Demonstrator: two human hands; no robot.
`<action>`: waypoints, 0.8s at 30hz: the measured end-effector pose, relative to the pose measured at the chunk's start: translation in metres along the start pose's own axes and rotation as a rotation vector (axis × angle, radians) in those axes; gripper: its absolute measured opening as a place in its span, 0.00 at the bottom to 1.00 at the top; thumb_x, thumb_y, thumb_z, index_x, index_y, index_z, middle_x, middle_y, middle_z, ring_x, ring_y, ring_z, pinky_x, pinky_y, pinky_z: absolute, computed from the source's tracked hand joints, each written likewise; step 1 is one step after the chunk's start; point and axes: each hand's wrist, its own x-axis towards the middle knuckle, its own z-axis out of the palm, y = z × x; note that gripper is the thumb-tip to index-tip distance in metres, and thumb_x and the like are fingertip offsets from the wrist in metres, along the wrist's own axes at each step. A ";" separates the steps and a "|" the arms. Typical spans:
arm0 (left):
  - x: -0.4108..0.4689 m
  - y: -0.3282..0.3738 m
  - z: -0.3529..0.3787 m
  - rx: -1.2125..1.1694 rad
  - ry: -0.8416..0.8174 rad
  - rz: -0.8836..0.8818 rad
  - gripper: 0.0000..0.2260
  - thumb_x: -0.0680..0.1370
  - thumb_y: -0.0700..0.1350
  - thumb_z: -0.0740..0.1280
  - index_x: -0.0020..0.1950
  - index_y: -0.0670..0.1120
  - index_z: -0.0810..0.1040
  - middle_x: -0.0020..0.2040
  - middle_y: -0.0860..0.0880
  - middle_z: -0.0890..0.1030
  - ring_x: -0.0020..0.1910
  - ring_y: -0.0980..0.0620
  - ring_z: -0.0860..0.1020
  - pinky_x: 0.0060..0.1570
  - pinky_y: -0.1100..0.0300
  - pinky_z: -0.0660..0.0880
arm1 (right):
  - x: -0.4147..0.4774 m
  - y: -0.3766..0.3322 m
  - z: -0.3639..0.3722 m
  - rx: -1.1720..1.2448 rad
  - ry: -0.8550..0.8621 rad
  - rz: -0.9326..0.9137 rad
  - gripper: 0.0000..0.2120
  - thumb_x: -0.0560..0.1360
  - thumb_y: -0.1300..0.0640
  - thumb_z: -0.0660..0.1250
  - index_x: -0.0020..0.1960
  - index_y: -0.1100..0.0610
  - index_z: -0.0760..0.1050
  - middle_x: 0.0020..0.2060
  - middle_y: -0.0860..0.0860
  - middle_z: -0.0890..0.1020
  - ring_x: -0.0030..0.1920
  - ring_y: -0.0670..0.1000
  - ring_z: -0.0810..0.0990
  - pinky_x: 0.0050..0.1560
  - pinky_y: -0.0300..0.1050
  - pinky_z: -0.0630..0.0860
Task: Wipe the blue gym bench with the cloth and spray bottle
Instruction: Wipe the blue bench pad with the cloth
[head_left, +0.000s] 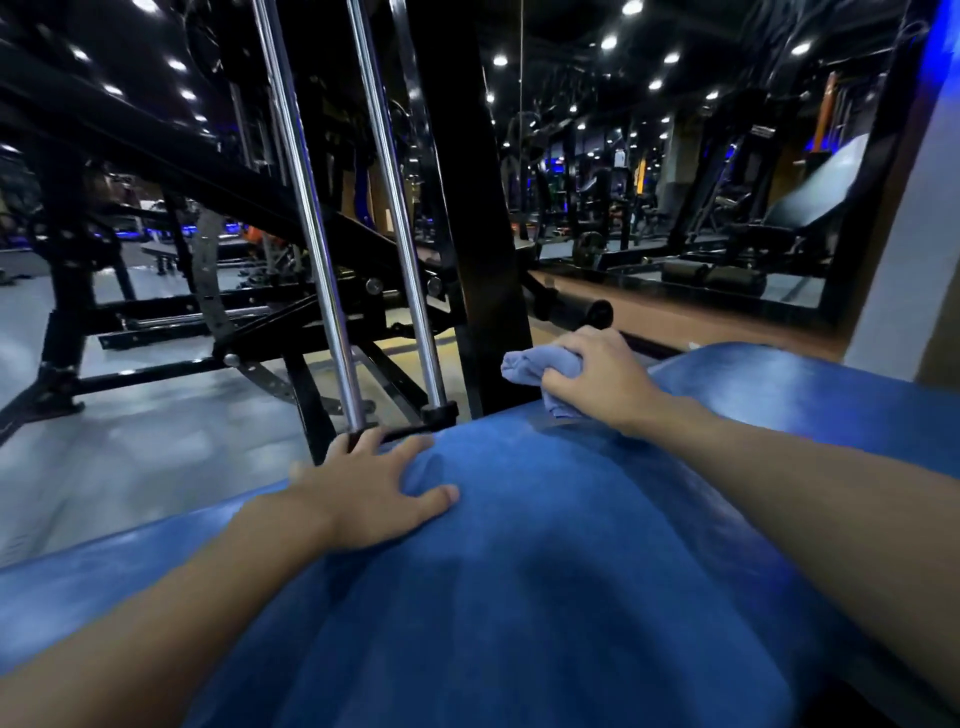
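Blue gym bench (545, 571): fills your lower view. Your left hand (371, 493): fingers spread flat on its pad, holding nothing. Your right hand (597, 379): fingers curled tight around bunched cloth (524, 369), pressed at the bench's far edge.

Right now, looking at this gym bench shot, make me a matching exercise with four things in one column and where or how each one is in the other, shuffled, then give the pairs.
Column one:
1. left hand
2. right hand
3. cloth
4. chrome rods

Column two:
A. bunched up at the far end of the blue bench
B. standing upright beyond the bench's far edge
C. spread flat on the padding, holding nothing
D. closed around the cloth

Pairs: 1-C, 2-D, 3-A, 4-B
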 end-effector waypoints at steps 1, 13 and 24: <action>0.003 -0.004 0.001 -0.012 -0.039 -0.018 0.41 0.61 0.84 0.45 0.73 0.72 0.48 0.79 0.51 0.54 0.78 0.42 0.55 0.70 0.37 0.59 | 0.008 0.007 0.004 -0.004 -0.018 0.011 0.13 0.68 0.44 0.62 0.32 0.52 0.74 0.28 0.47 0.78 0.32 0.46 0.76 0.38 0.45 0.69; 0.003 -0.003 0.006 0.088 -0.037 -0.034 0.43 0.60 0.82 0.39 0.74 0.70 0.44 0.74 0.56 0.60 0.73 0.49 0.62 0.65 0.39 0.60 | 0.040 0.035 0.032 -0.156 -0.737 0.229 0.33 0.64 0.19 0.54 0.58 0.39 0.70 0.60 0.45 0.77 0.62 0.52 0.73 0.64 0.56 0.68; -0.001 -0.025 -0.009 -0.012 -0.062 -0.091 0.37 0.65 0.82 0.48 0.72 0.73 0.49 0.75 0.58 0.62 0.73 0.49 0.64 0.66 0.39 0.61 | 0.038 0.014 0.066 -0.216 -0.739 -0.035 0.39 0.61 0.15 0.41 0.66 0.28 0.64 0.63 0.43 0.75 0.64 0.54 0.72 0.64 0.64 0.66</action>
